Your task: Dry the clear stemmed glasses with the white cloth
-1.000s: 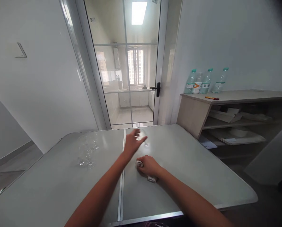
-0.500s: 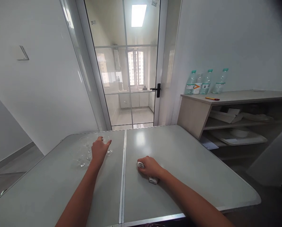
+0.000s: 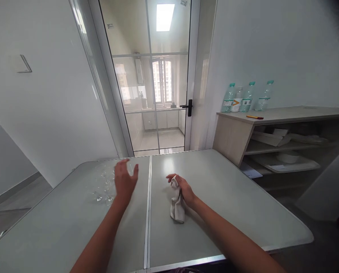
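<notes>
My left hand [image 3: 125, 181] hovers over the left half of the table, fingers apart and nothing in them. Just behind and left of it stand several clear glasses [image 3: 99, 198], see-through and hard to tell apart; some are partly hidden by the hand. On the right half, my right hand [image 3: 186, 189] grips a pale cloth [image 3: 177, 210] between thumb and fingers. The cloth hangs down from the hand, its lower end at or close to the tabletop.
The grey-green table [image 3: 229, 212] has a metal seam down its middle. A wooden shelf unit [image 3: 232, 132] stands at the right, bearing plastic bottles [image 3: 246, 98] and a red-and-yellow pen-like thing [image 3: 255, 117]. Behind the table is a glass door [image 3: 169, 132] with a black handle [image 3: 189, 108].
My right hand has lifted and turned, and the bunched cloth now hangs loose from it. My left hand has moved slightly right, away from the glasses, with its fingers spread.
</notes>
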`<state>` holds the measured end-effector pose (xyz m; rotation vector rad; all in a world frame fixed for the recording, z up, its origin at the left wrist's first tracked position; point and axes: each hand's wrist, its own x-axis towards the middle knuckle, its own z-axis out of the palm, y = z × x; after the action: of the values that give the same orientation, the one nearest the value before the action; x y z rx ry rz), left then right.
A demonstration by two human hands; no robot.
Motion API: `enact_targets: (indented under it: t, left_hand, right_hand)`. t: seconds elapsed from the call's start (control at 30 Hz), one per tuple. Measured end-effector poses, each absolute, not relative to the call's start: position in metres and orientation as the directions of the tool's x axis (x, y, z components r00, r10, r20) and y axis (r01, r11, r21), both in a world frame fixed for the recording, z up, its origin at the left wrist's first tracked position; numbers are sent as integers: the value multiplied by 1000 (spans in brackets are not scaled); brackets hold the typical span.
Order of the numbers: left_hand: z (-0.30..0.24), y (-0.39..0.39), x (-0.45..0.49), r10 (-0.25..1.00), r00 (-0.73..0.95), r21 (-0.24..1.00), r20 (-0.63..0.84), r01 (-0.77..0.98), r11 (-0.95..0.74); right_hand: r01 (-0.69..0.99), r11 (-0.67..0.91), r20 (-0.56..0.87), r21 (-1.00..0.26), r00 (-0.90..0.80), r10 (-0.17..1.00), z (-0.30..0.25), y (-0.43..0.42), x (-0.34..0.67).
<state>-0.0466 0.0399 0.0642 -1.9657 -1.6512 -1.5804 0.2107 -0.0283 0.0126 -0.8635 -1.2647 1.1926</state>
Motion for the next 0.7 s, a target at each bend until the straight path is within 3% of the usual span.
enact_targets:
  t: [0.07,0.13,0.2,0.37,0.53,0.7]
  left_hand:
    - [55,24,-16,792,80,633,605,555,-540]
    - [37,8,15,865,301,808,401,328,-489]
    - [17,-4,37,847,443,878,293,226,-422]
    - [0,-13,49,859,413,921,303,105,-375]
    - [5,-11,45,893,393,975,220,-122,-187]
    - [-2,-18,53,863,436,958,256,7,-288]
  right_hand:
    - [-294,189,199,-937,-4,980,14,-27,213]
    - [-349,170,170,-921,31,985,13,-26,214]
    - [-395,160,159,-905,35,987,11,-25,215]
    - [-445,78,97,-892,-22,995,5,-20,216]
    - [-393,95,93,-915,23,995,-1,-13,219]
    - [-378,97,135,-921,-76,988,-6,-11,224]
